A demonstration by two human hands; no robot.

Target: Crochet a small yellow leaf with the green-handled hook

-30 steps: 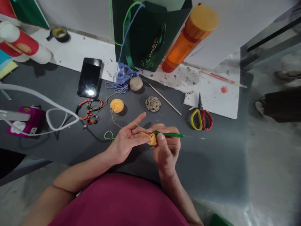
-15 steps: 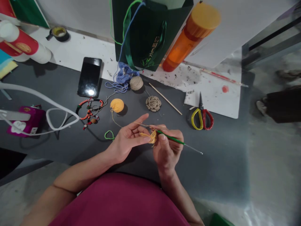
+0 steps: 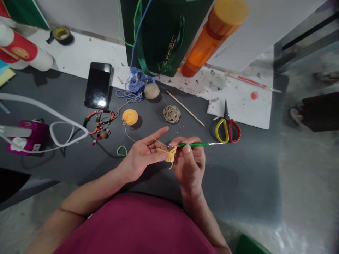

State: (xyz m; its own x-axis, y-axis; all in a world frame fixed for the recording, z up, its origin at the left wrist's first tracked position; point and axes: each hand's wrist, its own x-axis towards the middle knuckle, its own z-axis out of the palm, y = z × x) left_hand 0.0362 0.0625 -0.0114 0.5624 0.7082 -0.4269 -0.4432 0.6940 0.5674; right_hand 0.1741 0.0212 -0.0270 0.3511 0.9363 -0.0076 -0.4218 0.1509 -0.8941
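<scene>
Above grey table [image 3: 246, 183], left hand [image 3: 139, 155] pinching crochet [image 3: 171, 156], right hand [image 3: 192, 161] curled round hook [image 3: 198, 144], yarn ball [image 3: 130, 116], rosette [image 3: 171, 114], scissors [image 3: 227, 118] beyond

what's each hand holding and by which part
The right hand grips the green-handled hook by its handle; the left hand pinches the yellow crochet piece on its left side.

From here I can't make out the gold characters [image 3: 171, 48] above a leaf mark [image 3: 162, 66] on the green bag [image 3: 155, 42], nor the bottle [image 3: 42, 60]'s round emblem [image 3: 21, 52] or the purple box [image 3: 39, 131]'s label [image 3: 19, 144].
</scene>
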